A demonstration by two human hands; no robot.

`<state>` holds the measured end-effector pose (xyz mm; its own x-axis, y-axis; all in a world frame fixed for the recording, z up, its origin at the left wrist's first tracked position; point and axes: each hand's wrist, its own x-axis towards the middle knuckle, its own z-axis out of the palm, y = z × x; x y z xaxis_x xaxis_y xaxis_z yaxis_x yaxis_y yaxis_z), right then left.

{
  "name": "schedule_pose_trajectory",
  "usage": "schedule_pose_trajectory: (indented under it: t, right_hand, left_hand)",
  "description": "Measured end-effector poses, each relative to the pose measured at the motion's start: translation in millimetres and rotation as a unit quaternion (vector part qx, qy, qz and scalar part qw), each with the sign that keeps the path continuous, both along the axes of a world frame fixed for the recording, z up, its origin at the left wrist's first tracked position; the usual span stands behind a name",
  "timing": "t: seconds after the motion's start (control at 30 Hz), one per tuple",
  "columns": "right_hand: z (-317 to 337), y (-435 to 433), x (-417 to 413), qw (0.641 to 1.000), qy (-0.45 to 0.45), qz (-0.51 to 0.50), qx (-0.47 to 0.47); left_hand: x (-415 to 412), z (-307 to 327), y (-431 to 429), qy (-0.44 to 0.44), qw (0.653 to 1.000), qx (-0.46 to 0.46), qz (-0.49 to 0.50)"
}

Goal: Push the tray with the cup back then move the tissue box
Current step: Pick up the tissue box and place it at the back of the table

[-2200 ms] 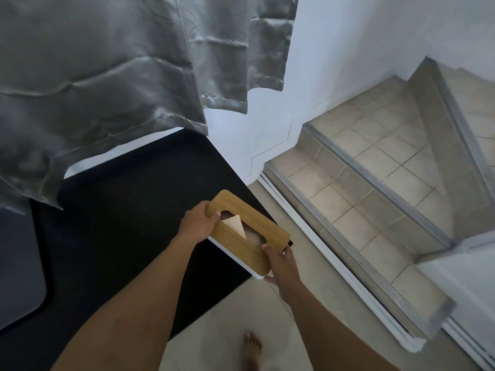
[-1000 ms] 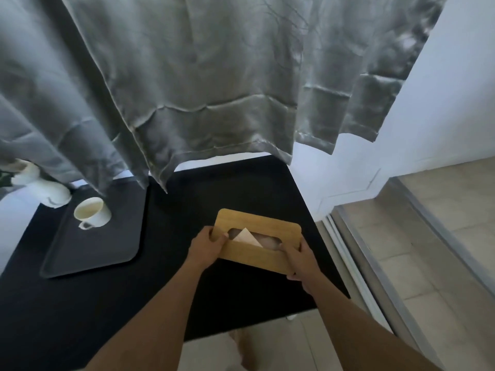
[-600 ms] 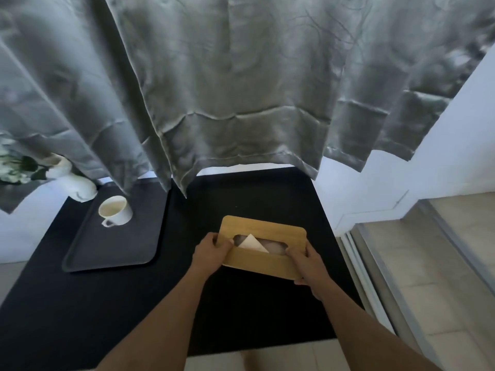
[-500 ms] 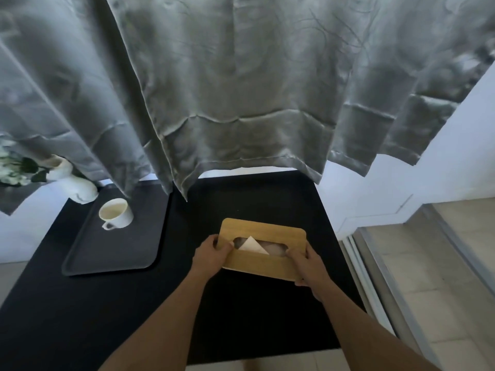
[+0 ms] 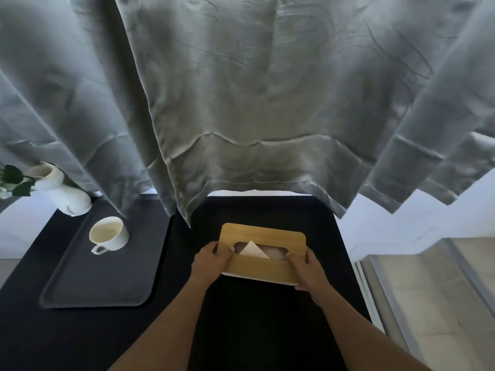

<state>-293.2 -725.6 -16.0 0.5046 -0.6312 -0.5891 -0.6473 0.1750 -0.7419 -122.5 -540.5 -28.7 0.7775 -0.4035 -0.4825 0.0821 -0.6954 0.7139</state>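
A white tissue box with a wooden lid [image 5: 263,234] is on the right half of the black table [image 5: 257,317], a tissue poking from its slot. My left hand [image 5: 210,261] grips its left end and my right hand [image 5: 306,267] grips its right end. Whether the box rests on the table or hovers just above it I cannot tell. To the left lies a dark grey tray [image 5: 107,279] with a white cup [image 5: 108,234] standing near its far left corner.
A grey curtain [image 5: 241,116] hangs low over the table's far edge. A white vase with green leaves [image 5: 61,191] stands beyond the tray's far left corner. Tiled steps [image 5: 434,290] and a white wall [image 5: 401,223] lie right of the table.
Both hands have carried the tissue box from the table's right front corner toward the middle and farther back. The view has swung left, bringing the tray, cup and vase into sight.
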Motion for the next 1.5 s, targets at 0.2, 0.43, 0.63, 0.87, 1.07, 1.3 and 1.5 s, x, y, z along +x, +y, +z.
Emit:
schedule_pose_trajectory:
  t: [0.2,0.43,0.63,0.87,1.07,1.3,1.5]
  right_hand:
    - [-6,-35,55,1.0,0.007,0.013,-0.001]
    - [-15,-61,102,1.0,0.002,0.003,-0.021]
    - [-22,-83,126,1.0,-0.001,-0.014,-0.021]
    - [-29,-107,146,0.999,0.008,-0.012,-0.029]
    - [-32,-121,163,0.999,-0.001,-0.011,-0.03]
    - [-40,-127,173,0.999,-0.004,-0.043,0.004]
    - [-44,-132,178,0.998,-0.002,-0.054,0.011]
  left_hand:
    - [48,-8,-27,-0.015,1.0,0.007,0.001]
    - [87,-12,-54,-0.067,0.998,0.022,0.002]
    - [109,-16,-77,-0.086,0.996,0.029,-0.007]
    - [125,-26,-99,-0.097,0.995,0.035,-0.006]
    - [134,-29,-111,-0.116,0.993,0.029,0.005]
    - [142,-29,-119,-0.137,0.99,0.044,-0.003]
    - [143,-28,-122,-0.149,0.988,0.043,-0.003]
